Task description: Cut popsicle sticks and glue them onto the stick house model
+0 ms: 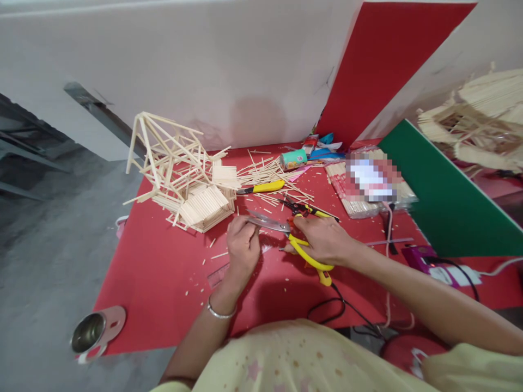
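Right at the middle of the frame, the right hand grips a pair of yellow-handled scissors. Its fingers are wrapped through and around the loops, so most of the handles are hidden. The grey blades point toward the left of the frame and look only slightly parted. The left hand meets the blade tips, fingers curled and pressed together as if pinching. Whatever sits between them is covered by the knuckles and cannot be made out. A metal bangle circles that wrist.

Both hands hover over the red tabletop, which is littered with short offcuts. A clear ruler lies just below the left hand, partly under the wrist and hard to see. Above the hands lie small cutters, a yellow knife and a heap of loose sticks. A stick-built model stands in the upper left of the tabletop.

To the right, a packet of sticks has its label blurred out. A green board covers the tabletop behind it. A second stick model is cut off at the right edge. At the lower left a tin cup stands off the tabletop's corner.
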Demonstrator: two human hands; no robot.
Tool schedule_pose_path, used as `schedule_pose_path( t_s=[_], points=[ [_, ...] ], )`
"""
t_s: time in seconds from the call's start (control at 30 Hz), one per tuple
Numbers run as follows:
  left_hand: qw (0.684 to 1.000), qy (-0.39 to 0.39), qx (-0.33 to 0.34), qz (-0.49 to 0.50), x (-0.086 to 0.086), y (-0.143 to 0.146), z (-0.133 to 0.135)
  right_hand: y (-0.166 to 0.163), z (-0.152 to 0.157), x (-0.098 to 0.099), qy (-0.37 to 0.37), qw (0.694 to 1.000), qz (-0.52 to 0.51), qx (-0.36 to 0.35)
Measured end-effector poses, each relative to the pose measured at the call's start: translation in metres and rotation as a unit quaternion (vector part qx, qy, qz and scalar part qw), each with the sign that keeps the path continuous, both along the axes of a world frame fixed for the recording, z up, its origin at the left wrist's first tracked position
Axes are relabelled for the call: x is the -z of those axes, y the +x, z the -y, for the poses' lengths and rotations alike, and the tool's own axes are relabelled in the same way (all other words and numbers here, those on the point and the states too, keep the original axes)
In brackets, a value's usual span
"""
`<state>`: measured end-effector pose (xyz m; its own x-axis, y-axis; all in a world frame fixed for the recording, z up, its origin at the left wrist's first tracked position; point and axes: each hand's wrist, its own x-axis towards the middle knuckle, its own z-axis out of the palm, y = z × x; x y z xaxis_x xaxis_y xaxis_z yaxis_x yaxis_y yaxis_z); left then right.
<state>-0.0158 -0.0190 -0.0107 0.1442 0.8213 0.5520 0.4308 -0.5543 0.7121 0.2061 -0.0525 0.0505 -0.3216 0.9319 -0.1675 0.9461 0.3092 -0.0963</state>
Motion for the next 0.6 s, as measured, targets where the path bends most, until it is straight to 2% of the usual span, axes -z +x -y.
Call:
schedule_pose_path(
  t_s=[0.37,0.6],
  points=[
    [1.0,-0.004,0.0,-0.009,0.0007,-0.0012,-0.0013,0.0022,-0.003,-0.0005,0.019,1.0,0.004,0.0],
    [0.999,-0.039,-0.007,-0.016,-0.0022,0.0014,-0.0011,0.0034,-0.002,0.0055,0.022,1.0,0.0,0.001]
  ],
)
